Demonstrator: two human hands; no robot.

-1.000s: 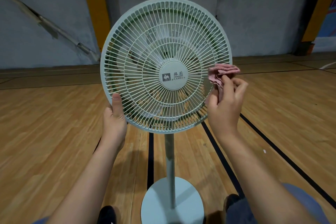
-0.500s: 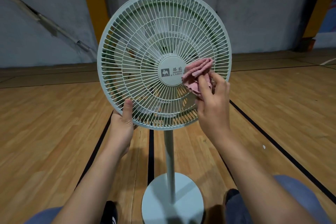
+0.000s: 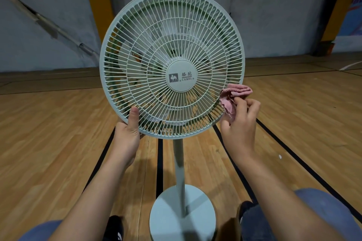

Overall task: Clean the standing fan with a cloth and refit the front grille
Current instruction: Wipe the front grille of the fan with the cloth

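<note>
A pale green standing fan [image 3: 172, 64] stands in the middle of the view on a wooden gym floor [image 3: 49, 133]. Its round front grille [image 3: 137, 31] is on the fan head and faces the person. In the middle of the grille is a round badge [image 3: 181, 75] with a camel picture and the word CAMEL.

The left hand [image 3: 127, 135] grips the rim of the grille at about 7 o'clock. The thumb lies flat on the front of the rim, and the fingers go behind it, out of sight.

The right hand [image 3: 240, 123] is at about 4 o'clock on the grille, just beside the rim. Its fingers are curled and pinch a crumpled pink cloth [image 3: 234, 97]. The cloth touches the grille's edge at about 4 o'clock.

Below the fan head, a thin pole [image 3: 179, 166] goes down to a round base [image 3: 172, 217] at 6 o'clock. The base sits on the floor between the person's two knees in blue trousers [image 3: 323, 205]. Dark shoes [image 3: 115, 227] show beside the base. Black lines [image 3: 159, 160] run along the floor under the fan. A gray wall [image 3: 274, 6] with yellow pads [image 3: 100, 11] is behind, at 12 o'clock.
</note>
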